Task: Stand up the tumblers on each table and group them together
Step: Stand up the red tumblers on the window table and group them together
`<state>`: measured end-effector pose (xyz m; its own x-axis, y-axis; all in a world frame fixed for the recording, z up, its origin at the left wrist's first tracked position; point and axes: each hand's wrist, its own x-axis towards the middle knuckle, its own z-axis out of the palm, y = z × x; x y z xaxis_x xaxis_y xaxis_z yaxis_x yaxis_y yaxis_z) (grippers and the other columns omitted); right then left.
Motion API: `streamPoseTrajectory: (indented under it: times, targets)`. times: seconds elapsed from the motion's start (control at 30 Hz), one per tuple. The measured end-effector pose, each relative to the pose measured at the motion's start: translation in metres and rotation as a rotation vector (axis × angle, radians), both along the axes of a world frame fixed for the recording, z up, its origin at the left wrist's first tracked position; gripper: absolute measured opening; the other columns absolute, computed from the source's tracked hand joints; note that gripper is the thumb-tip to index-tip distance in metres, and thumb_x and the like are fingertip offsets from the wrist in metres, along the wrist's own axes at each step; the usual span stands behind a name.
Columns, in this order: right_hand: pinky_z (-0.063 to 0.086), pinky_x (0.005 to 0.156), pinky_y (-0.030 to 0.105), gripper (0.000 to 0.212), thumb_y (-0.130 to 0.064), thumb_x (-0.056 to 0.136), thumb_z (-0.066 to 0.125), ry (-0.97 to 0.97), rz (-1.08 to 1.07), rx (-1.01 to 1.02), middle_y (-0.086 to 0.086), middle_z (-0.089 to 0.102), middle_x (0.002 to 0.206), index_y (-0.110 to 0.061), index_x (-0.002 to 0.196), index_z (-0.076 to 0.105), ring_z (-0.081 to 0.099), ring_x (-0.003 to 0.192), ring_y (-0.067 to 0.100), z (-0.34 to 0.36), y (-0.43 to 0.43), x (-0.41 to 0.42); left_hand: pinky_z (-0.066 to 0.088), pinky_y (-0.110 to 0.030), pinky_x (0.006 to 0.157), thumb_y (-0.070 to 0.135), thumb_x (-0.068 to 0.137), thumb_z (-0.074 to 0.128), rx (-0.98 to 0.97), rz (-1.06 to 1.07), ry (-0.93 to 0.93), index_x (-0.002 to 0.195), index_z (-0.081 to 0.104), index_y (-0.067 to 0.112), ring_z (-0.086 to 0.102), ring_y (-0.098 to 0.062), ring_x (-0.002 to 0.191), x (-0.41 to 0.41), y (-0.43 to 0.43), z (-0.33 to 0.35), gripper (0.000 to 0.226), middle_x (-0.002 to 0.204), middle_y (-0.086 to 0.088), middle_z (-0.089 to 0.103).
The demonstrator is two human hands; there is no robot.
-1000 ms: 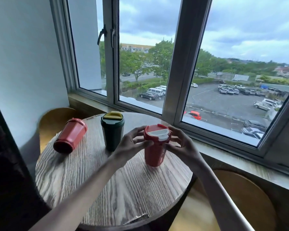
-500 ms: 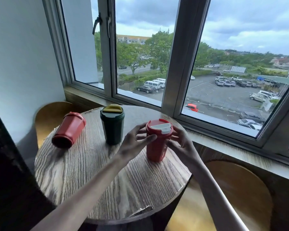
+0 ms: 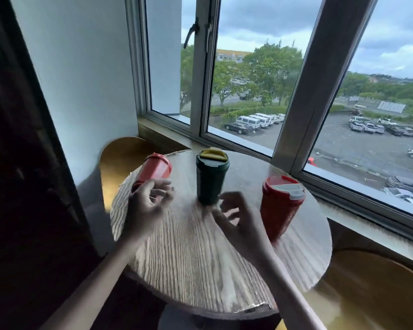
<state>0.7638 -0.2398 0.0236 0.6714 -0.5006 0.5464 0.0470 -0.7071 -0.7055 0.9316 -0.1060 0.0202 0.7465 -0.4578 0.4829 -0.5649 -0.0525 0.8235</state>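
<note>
Motion blurs the left hand (image 3: pixel 146 208) and right hand (image 3: pixel 239 225); the left covers the base of the lying red tumbler (image 3: pixel 156 169).

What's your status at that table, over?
Open, empty: left hand, right hand. Upright: green tumbler, right red tumbler. On its side: left red tumbler. Nothing blocking.

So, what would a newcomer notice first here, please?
On the round wooden table stand a red tumbler with a grey lid at right and a dark green tumbler with a yellow lid at the middle back, while a second red tumbler lies on its side at left. The left hand hovers by the fallen one, the right hand near the green one; neither holds anything.
</note>
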Motion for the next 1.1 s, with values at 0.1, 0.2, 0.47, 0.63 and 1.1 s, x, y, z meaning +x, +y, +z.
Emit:
streamPoseTrajectory:
  times: [0.1, 0.2, 0.47, 0.63, 1.1]
  targets:
    - [0.056, 0.075, 0.031, 0.043, -0.05, 0.079, 0.062, 0.192, 0.153, 0.116, -0.005, 0.059, 0.091, -0.025, 0.113, 0.051, 0.062, 0.086, 0.012, -0.001, 0.002, 0.053, 0.05, -0.026, 0.069, 0.044, 0.078, 0.069, 0.007, 0.163, 0.045, 0.096, 0.062, 0.026, 0.064, -0.01, 0.085, 0.047, 0.026, -0.006, 0.026, 0.095, 0.004, 0.066]
    - [0.055, 0.085, 0.035, 0.056, -0.045, 0.085, 0.064, 0.359, 0.168, 0.334, 0.002, 0.061, 0.103, -0.013, 0.128, 0.047, 0.062, 0.096, 0.017, 0.002, 0.003, 0.107, 0.046, -0.025, 0.074, 0.058, 0.068, 0.067, 0.162, 0.121, 0.248, 0.105, 0.057, 0.019, 0.06, -0.019, 0.095, 0.085, 0.036, -0.004, 0.055, 0.101, -0.002, 0.06]
    - [0.056, 0.078, 0.039, 0.067, -0.055, 0.09, 0.05, 0.419, 0.172, 0.865, 0.019, 0.058, 0.109, 0.0, 0.127, 0.046, 0.061, 0.092, 0.027, 0.003, -0.001, 0.195, 0.055, -0.038, 0.087, 0.054, 0.072, 0.074, 0.406, -0.126, 0.572, 0.118, 0.053, 0.018, 0.068, -0.02, 0.094, 0.129, 0.025, -0.002, 0.062, 0.108, -0.004, 0.067]
    - [0.05, 0.067, 0.032, 0.069, -0.059, 0.09, 0.046, 0.441, 0.187, 0.946, 0.023, 0.055, 0.127, -0.005, 0.133, 0.042, 0.059, 0.1, 0.032, 0.009, -0.008, 0.216, 0.054, -0.041, 0.091, 0.038, 0.075, 0.077, 0.402, -0.192, 0.596, 0.11, 0.057, 0.015, 0.07, -0.022, 0.087, 0.133, 0.02, -0.002, 0.047, 0.102, -0.006, 0.07]
    - [0.058, 0.063, 0.026, 0.026, -0.025, 0.087, 0.066, 0.077, 0.279, 0.675, 0.011, 0.064, 0.107, -0.016, 0.11, 0.057, 0.066, 0.093, 0.018, 0.034, 0.0, 0.195, 0.054, -0.029, 0.082, 0.009, 0.06, 0.087, 0.114, -0.214, 0.415, 0.109, 0.053, 0.018, 0.067, -0.016, 0.098, 0.113, 0.03, -0.004, 0.061, 0.114, -0.002, 0.063]
